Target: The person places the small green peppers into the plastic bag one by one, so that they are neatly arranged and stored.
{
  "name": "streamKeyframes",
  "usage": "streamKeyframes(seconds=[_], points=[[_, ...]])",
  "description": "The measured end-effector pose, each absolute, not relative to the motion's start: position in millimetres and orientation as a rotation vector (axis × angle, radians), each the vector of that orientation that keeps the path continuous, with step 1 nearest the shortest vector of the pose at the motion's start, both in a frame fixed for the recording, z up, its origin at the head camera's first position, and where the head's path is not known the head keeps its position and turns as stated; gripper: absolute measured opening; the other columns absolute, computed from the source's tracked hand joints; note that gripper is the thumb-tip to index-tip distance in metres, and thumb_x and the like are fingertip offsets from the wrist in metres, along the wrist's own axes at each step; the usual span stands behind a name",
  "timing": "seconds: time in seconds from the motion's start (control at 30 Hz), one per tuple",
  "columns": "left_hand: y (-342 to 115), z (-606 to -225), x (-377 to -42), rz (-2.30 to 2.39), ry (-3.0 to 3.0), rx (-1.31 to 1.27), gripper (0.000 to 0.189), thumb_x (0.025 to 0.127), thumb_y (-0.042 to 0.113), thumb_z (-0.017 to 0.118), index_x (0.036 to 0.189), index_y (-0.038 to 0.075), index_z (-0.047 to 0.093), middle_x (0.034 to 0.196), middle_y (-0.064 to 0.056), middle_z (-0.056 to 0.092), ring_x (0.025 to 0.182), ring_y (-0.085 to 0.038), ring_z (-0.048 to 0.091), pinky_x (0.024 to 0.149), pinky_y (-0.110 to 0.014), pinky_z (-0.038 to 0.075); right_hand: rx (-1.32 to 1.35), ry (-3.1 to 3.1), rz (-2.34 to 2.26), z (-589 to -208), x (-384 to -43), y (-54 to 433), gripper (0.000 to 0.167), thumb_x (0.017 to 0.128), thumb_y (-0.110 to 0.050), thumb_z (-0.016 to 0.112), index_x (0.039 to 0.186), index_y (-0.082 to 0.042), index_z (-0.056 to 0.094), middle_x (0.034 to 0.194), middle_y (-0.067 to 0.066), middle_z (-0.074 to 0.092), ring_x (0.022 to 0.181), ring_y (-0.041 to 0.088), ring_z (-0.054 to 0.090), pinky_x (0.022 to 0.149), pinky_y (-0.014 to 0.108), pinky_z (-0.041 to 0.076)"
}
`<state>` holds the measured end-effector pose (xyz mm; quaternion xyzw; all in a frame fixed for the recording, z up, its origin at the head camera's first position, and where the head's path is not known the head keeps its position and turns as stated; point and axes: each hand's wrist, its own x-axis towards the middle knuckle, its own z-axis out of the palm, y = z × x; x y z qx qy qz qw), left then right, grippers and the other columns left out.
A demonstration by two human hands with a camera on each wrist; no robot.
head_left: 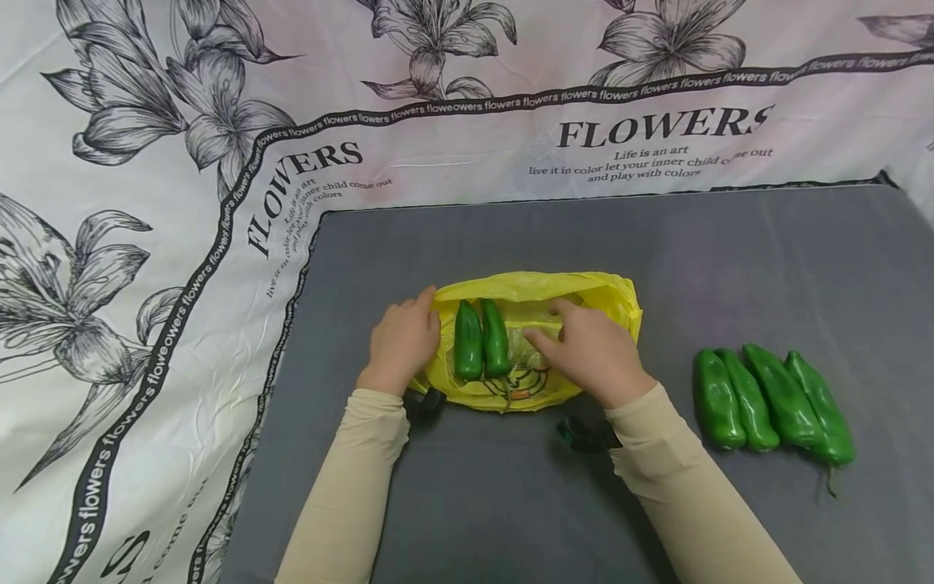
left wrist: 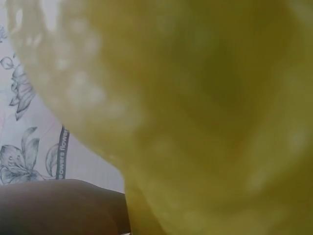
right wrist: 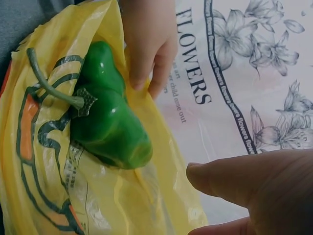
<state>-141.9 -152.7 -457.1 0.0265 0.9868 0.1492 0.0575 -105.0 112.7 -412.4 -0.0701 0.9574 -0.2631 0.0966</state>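
A yellow plastic bag [head_left: 543,285] lies with its mouth spread, printed with dark lines and orange. Two green peppers [head_left: 469,345] sit side by side in its left part; a long stem shows in the right wrist view. My left hand [head_left: 403,341] holds the bag's left edge, and yellow plastic [left wrist: 205,98] fills most of the left wrist view. Over the right part of the bag is my right hand [head_left: 600,353], thumb [right wrist: 220,178] and fingers spread apart with nothing between them.
Several more green peppers [head_left: 781,397] lie in a row on the grey tabletop [head_left: 511,503], right of the bag. White cloth [head_left: 452,162] with flower prints and lettering borders the back and left of the grey surface. Dark wrist straps [head_left: 587,435] show below the hands.
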Motion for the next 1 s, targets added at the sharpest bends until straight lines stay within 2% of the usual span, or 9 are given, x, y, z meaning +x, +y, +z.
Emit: streamKeyframes(seconds=[0.2, 0.53, 1.0], points=[[-153.6, -457.6, -141.6, 0.459, 2.993, 0.083, 0.051, 0.112, 0.029, 0.044, 0.162, 0.019, 0.044, 0.142, -0.015, 0.065, 0.118, -0.042, 0.063, 0.079, -0.057, 0.059, -0.210, 2.862, -0.754, -412.7, -100.0, 119.1, 0.061, 0.100, -0.049, 0.067, 0.141, -0.004, 0.062, 0.068, 0.001, 0.060, 0.057, 0.019, 0.055, 0.045, 0.035, 0.043], [-154.2, -456.1, -141.2, 0.450, 3.005, 0.085, 0.050, 0.112, 0.028, 0.044, 0.162, 0.019, 0.045, 0.141, -0.015, 0.066, 0.117, -0.043, 0.063, 0.081, -0.059, 0.058, -0.210, 2.897, -0.733, -411.8, -94.4, 127.3, 0.059, 0.099, -0.049, 0.068, 0.137, -0.003, 0.065, 0.058, 0.000, 0.052, 0.051, 0.018, 0.052, 0.042, 0.035, 0.040], [-152.9, -454.9, -140.2, 0.452, 3.011, 0.097, 0.050, 0.112, 0.029, 0.044, 0.161, 0.019, 0.046, 0.142, -0.015, 0.065, 0.115, -0.042, 0.064, 0.079, -0.058, 0.059, -0.191, 2.901, -0.720, -410.3, -83.5, 140.5, 0.059, 0.100, -0.050, 0.066, 0.131, 0.001, 0.067, 0.071, 0.002, 0.064, 0.054, 0.017, 0.054, 0.046, 0.035, 0.041]])
